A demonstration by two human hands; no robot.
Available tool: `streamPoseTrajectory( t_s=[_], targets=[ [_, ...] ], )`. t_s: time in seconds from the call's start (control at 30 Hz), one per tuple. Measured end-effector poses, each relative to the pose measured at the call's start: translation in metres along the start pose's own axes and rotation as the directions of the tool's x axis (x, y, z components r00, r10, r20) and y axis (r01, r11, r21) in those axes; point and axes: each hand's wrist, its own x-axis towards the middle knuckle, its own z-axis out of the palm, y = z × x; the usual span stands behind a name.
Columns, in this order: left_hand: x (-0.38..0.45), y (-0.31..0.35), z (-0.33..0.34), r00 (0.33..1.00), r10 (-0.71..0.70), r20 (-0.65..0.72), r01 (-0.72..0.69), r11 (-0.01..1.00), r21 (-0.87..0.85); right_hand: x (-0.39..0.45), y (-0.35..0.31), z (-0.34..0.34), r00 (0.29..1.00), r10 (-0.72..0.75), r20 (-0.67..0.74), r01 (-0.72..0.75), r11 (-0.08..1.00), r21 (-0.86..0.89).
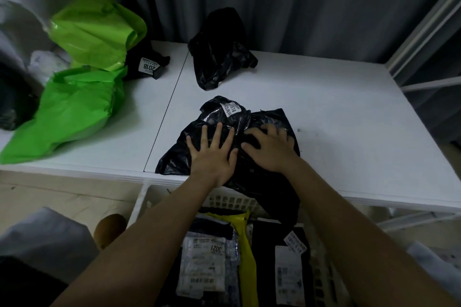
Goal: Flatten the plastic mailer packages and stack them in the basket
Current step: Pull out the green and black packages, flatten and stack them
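Note:
A crumpled black plastic mailer with a white label lies at the front edge of the white table, one corner drooping over the edge. My left hand presses flat on it with fingers spread. Beside it, my right hand presses on the same mailer, fingers slightly bent. Below the table edge stands a white lattice basket that holds several flattened mailers, among them a grey labelled one and a yellow one.
Another crumpled black mailer sits at the back of the table. Two bright green mailers and a small black labelled one lie at the left. Grey curtains hang behind; a white shelf frame stands at the right.

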Motion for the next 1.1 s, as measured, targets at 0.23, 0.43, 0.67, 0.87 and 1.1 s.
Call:
streamPoseTrajectory(
  t_s=[0.23, 0.43, 0.67, 0.87, 1.1],
  targets=[
    [-0.001, 0.002, 0.003, 1.0, 0.004, -0.029, -0.004, 1.0, 0.008, 0.046, 0.011, -0.012, 0.982, -0.035, -0.187, 0.026, 0.998, -0.05],
    [0.002, -0.001, 0.007, 0.997, -0.001, -0.074, 0.002, 1.0, 0.008, 0.065, 0.021, -0.013, 0.981, 0.014, -0.192, -0.049, 0.982, -0.181],
    [0.001, -0.008, 0.005, 0.998, 0.042, -0.054, -0.044, 0.998, -0.038, 0.031, 0.023, -0.017, 0.904, -0.051, -0.425, 0.001, 0.993, -0.116],
    [-0.018, -0.008, -0.03, 0.995, 0.024, -0.096, -0.052, 0.954, -0.297, -0.021, 0.025, -0.046, 0.787, -0.142, -0.6, 0.125, 0.99, -0.071],
    [-0.047, 0.021, -0.118, 0.873, 0.117, -0.474, -0.289, 0.906, -0.309, -0.072, -0.004, -0.083, 0.731, -0.235, -0.641, 0.223, 0.97, -0.101]
  ],
)
